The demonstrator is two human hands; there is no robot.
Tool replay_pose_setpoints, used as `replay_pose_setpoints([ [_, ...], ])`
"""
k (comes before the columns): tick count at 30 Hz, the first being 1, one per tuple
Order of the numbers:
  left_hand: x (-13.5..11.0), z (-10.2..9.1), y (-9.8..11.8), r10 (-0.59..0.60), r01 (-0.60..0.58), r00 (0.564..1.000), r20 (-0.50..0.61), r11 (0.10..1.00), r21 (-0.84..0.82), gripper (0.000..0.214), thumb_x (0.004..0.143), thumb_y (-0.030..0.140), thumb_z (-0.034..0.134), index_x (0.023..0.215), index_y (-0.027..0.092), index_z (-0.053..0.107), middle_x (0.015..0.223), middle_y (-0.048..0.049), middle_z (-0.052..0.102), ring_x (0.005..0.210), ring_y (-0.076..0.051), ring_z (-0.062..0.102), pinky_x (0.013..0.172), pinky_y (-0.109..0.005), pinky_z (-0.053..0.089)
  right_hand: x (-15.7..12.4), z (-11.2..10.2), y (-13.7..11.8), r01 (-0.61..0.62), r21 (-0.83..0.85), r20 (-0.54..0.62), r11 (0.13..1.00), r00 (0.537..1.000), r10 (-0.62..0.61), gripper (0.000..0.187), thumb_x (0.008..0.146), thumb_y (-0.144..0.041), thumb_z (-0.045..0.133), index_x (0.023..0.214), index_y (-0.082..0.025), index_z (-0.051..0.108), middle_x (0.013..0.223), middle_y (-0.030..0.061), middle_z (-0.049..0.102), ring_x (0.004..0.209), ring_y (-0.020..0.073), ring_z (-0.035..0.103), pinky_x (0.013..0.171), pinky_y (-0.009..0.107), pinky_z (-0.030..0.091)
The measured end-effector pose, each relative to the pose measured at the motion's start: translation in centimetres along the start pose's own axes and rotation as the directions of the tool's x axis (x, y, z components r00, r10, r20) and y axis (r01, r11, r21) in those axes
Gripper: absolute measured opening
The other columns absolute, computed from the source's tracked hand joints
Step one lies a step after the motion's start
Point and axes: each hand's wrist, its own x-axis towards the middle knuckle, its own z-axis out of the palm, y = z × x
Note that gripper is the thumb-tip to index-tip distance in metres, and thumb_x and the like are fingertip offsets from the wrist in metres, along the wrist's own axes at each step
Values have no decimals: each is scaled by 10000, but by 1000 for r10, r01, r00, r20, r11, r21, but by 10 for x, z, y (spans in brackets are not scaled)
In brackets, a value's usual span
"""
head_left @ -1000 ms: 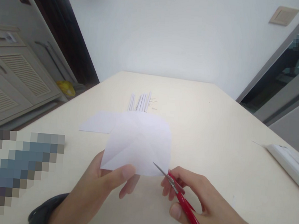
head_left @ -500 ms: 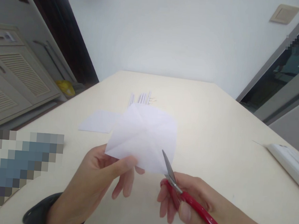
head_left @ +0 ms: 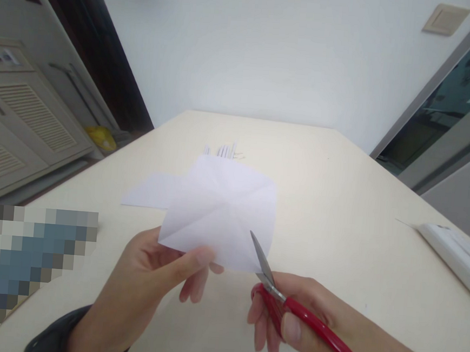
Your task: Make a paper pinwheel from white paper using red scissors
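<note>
My left hand [head_left: 157,278] pinches the near edge of a creased white paper square [head_left: 219,213] and holds it up above the table, thumb on top. My right hand [head_left: 297,322] grips red-handled scissors [head_left: 286,302]. Their steel blades point up and away, and the tips lie at the paper's lower right edge. Fold lines cross at the middle of the sheet.
The cream table [head_left: 338,206] carries a second white sheet [head_left: 148,193] behind the held one, several rolled paper sticks [head_left: 224,151] further back, and a white bar-shaped object [head_left: 452,255] at the right edge. Cabinets stand at left, a doorway at right.
The scissors swung from lying low and pointing left to pointing up at the paper's lower right edge. My left hand turned and raised the sheet a little.
</note>
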Motion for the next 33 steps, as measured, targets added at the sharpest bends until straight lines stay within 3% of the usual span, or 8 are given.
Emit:
replay_pose_setpoints([
  [11,0,-2,-2,19,-19,1000,3,999,26,200,787,362,774,652,222,727,523,33,659,386,-75,500,377,-160,386,0,1,-2,-16,35,-24,999,1000,17,329,913,-448,647,1037,-143,647,881,53,646,774,153,593,752,281,476],
  [33,-2,-4,-2,4,-5,999,37,1000,7,213,814,367,759,666,217,730,522,57,650,411,-50,489,415,-133,400,2,-3,6,17,89,-25,996,1000,-15,417,898,-547,617,1015,-149,663,808,16,623,712,127,572,710,249,471],
])
